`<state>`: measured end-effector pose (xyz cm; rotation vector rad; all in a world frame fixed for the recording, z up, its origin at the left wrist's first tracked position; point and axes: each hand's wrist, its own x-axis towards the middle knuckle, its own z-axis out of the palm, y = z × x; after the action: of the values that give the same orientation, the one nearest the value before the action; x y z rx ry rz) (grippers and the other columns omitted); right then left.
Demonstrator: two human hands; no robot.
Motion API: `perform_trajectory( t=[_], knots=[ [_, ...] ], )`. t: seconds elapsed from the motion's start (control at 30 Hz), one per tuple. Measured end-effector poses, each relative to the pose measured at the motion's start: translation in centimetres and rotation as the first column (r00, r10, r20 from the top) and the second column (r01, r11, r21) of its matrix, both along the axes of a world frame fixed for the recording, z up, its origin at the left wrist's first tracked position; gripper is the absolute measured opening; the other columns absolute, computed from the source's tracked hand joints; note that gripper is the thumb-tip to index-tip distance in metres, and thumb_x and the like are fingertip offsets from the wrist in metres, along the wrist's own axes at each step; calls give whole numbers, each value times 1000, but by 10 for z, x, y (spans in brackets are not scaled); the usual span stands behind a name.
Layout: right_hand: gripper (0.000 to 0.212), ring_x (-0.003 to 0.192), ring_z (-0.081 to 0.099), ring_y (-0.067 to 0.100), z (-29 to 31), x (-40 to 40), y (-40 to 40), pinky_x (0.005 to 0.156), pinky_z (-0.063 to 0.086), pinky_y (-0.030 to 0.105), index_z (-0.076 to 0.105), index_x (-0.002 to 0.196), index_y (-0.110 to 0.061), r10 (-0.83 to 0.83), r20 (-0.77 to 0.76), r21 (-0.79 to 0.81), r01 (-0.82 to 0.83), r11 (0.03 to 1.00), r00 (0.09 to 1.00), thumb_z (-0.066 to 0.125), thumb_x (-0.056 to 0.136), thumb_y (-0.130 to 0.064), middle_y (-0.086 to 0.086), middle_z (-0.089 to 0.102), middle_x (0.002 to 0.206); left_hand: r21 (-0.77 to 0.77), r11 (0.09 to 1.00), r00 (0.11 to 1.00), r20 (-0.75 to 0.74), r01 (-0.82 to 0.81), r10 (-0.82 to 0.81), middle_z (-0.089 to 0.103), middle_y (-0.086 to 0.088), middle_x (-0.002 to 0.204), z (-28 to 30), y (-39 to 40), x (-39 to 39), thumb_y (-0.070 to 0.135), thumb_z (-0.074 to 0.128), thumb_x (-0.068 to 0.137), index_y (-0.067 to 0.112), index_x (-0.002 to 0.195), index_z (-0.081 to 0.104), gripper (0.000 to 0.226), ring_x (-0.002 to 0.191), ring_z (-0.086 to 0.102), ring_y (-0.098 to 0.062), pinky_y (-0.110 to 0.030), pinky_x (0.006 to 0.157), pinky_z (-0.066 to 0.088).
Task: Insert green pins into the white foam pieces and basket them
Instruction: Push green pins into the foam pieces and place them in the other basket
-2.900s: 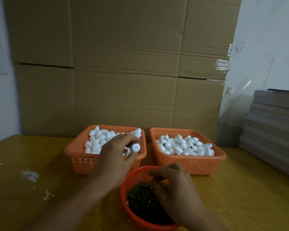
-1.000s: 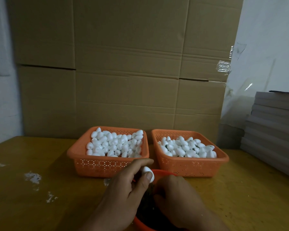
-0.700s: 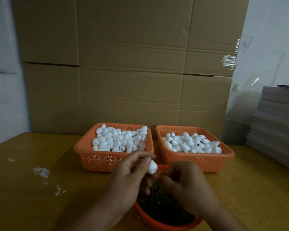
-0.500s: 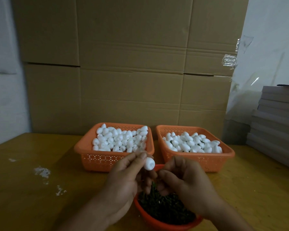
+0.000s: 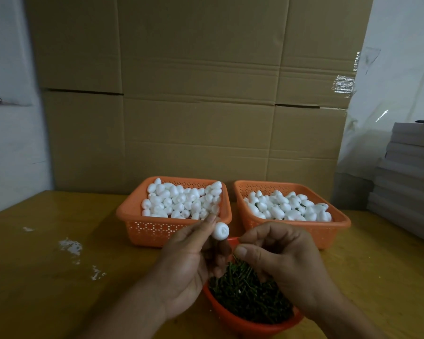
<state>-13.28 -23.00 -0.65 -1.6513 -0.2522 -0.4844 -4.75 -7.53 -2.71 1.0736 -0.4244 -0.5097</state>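
No text, label, brand, number or sign can be read anywhere, not on cardboard (image 5: 196, 94) nor baskets (image 5: 145, 231).

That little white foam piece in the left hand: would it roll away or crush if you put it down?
The foam piece looks rounded, so it would likely roll. The left hand holds it by fingertips alone, so it is probably very light. Foam likely dents under hard squeezing.
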Motion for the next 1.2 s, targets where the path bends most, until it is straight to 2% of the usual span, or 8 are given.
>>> perform_trajectory(
  t=[0.1, 0.27, 0.5, 0.63, 0.77, 1.03, 1.2],
  knots=[
    [19, 51, 58, 20, -1, 0, -1, 51, 52, 27, 77, 83, -5, -14, -4, -16, 14, 1000, 1000, 77, 69, -18, 12, 68, 65, -1, 1000, 1000, -7, 11, -11, 62, -11, 73, 1, 1, 0, 44, 66, 87, 5, 105, 69, 43, 57, 56, -16, -26, 47, 43],
    [26, 55, 61, 24, -1, 1, 1, 54, 54, 29, 71, 94, 1, -27, -3, 13, 27, 1000, 1000, 71, 75, -16, 20, 71, 72, -4, 1000, 1000, -3, 23, -23, 60, -9, 68, 2, 2, 0, 49, 70, 81, 15, 88, 74, 35, 54, 54, -15, -24, 45, 42],
    [24, 55, 63, 20, -1, -1, 9, 52, 54, 24, 71, 90, 0, -43, -1, -20, 43, 999, 999, 68, 77, -20, 18, 72, 71, 9, 1000, 999, 34, 29, -29, 57, -6, 62, 4, 2, -2, 53, 70, 78, 21, 71, 73, 33, 49, 50, -13, -23, 42, 38],
    [22, 51, 59, 19, 0, -1, 10, 48, 50, 23, 72, 88, -1, -52, 31, -23, 53, 998, 998, 68, 79, -21, 16, 70, 65, 10, 999, 998, 54, 39, -39, 55, -6, 62, 3, 4, -2, 53, 69, 81, 21, 72, 72, 33, 49, 49, -12, -23, 41, 37],
    [16, 49, 59, 17, -1, -1, 9, 46, 50, 24, 75, 84, -10, -56, 34, -43, 57, 997, 998, 69, 78, -24, 15, 69, 64, 26, 999, 997, 77, 24, -26, 55, -5, 60, 3, 3, -2, 55, 69, 79, 20, 71, 71, 36, 47, 47, -12, -22, 40, 35],
    [12, 49, 58, 14, -3, -1, 9, 46, 48, 23, 74, 88, -22, -73, 58, -114, 79, 990, 996, 67, 81, -29, 11, 68, 63, 33, 999, 995, 99, 22, -25, 49, -4, 57, 4, 4, -3, 53, 69, 77, 18, 71, 69, 36, 45, 42, -11, -21, 38, 32],
    [11, 49, 55, 16, -2, -2, 10, 47, 46, 24, 69, 88, -26, -96, 77, -118, 104, 987, 992, 71, 79, -31, 16, 66, 62, 46, 999, 994, 113, 6, -12, 47, -4, 57, 4, 4, -4, 52, 68, 78, 16, 73, 67, 36, 45, 39, -11, -21, 37, 30]
  ],
)
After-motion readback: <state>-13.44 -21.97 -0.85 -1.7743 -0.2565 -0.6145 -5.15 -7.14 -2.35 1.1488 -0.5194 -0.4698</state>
